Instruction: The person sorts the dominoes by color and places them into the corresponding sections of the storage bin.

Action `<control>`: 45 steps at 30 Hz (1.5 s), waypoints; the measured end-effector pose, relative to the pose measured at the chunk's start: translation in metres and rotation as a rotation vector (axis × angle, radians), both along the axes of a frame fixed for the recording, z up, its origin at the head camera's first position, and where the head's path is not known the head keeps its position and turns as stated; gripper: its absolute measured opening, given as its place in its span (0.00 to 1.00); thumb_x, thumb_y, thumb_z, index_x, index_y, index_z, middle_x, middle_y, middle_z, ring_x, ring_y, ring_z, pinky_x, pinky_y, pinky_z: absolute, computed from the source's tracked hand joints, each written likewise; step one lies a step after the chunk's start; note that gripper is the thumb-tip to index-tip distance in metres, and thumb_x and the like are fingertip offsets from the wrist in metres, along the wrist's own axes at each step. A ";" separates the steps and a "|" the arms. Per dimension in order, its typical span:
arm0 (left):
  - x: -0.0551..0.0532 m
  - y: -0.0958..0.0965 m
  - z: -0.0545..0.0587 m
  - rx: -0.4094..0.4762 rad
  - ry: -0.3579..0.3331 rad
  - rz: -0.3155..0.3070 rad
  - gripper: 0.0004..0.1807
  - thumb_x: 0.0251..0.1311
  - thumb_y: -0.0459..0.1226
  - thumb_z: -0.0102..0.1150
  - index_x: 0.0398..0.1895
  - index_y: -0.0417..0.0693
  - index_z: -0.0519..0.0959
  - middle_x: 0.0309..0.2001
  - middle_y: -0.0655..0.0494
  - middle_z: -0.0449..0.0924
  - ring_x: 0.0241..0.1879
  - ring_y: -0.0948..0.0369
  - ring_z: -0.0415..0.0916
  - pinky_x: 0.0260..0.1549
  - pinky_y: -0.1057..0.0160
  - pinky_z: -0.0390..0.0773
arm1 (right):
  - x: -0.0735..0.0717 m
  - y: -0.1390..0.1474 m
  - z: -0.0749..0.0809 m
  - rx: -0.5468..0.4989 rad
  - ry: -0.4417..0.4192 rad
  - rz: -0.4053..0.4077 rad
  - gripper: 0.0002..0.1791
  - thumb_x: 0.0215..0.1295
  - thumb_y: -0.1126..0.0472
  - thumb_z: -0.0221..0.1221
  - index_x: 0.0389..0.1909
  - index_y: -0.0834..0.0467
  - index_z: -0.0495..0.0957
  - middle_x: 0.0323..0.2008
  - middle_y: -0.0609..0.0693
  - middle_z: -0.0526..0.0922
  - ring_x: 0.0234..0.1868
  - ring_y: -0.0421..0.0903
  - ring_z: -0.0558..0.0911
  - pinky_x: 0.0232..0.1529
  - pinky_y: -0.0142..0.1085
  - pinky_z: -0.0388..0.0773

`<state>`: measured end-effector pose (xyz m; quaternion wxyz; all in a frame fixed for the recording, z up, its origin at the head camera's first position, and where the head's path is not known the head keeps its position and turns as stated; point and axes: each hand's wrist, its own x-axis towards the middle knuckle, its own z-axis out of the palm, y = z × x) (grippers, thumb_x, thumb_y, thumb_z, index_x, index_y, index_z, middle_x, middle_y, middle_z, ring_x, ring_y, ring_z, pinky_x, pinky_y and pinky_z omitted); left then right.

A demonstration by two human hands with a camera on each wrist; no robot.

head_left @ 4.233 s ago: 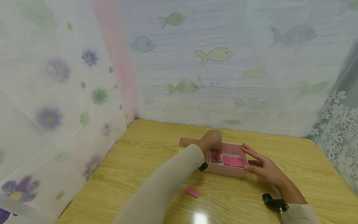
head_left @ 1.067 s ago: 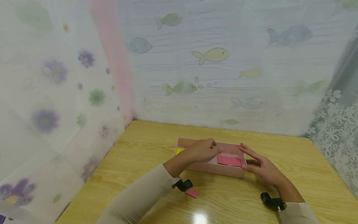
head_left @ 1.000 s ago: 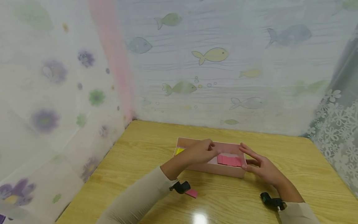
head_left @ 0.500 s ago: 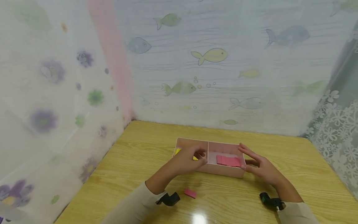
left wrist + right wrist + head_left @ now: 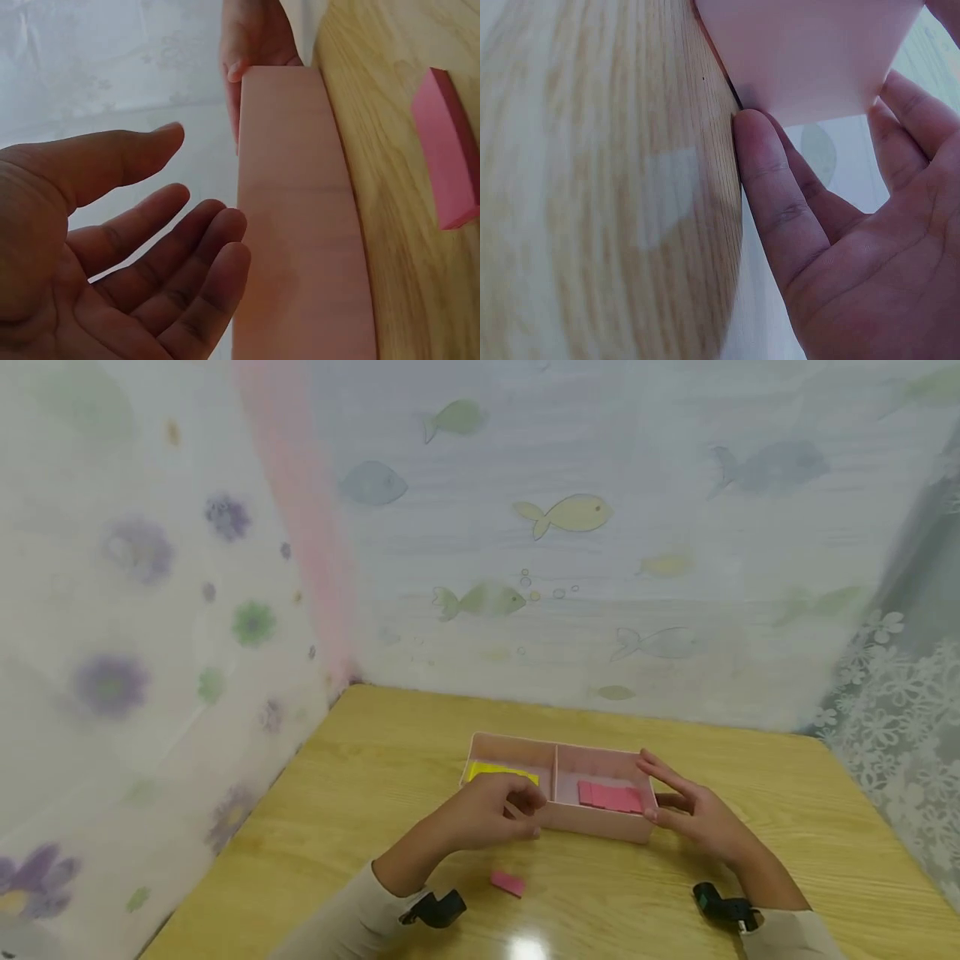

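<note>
A pale pink box (image 5: 596, 821) with two compartments stands on the table. Flat yellow pieces (image 5: 502, 771) lie in its left compartment and a row of pink rectangular blocks (image 5: 609, 796) in its right one. My left hand (image 5: 483, 814) hovers at the box's front left, palm facing right, holding nothing; its fingers (image 5: 225, 277) are loosely bent in the left wrist view. At the right end, my right hand (image 5: 708, 822) touches the box with thumb and fingertips, its fingers (image 5: 772, 180) nearly straight. One loose pink block (image 5: 507, 883) rests on the table before the box.
The wooden table (image 5: 375, 752) meets a fish-print curtain (image 5: 480, 552) at the back and a flowered one (image 5: 150, 610) on the left. Grey fabric with white lace flowers (image 5: 892, 693) hangs on the right. Each wrist wears a black camera (image 5: 442, 908).
My left hand has drawn out of the right compartment, leftward and toward me, past the box's front wall. A pink block it handled there earlier has left its fingers. My right hand stays put.
</note>
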<state>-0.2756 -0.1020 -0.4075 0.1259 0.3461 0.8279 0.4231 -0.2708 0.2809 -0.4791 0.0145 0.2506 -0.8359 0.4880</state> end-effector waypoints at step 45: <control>0.002 -0.006 -0.026 -0.318 0.018 -0.105 0.11 0.52 0.34 0.80 0.39 0.52 0.90 0.35 0.69 0.87 0.36 0.74 0.81 0.39 0.76 0.80 | 0.000 -0.001 0.003 0.024 0.000 -0.032 0.40 0.73 0.67 0.62 0.82 0.49 0.58 0.84 0.53 0.48 0.69 0.37 0.75 0.59 0.24 0.77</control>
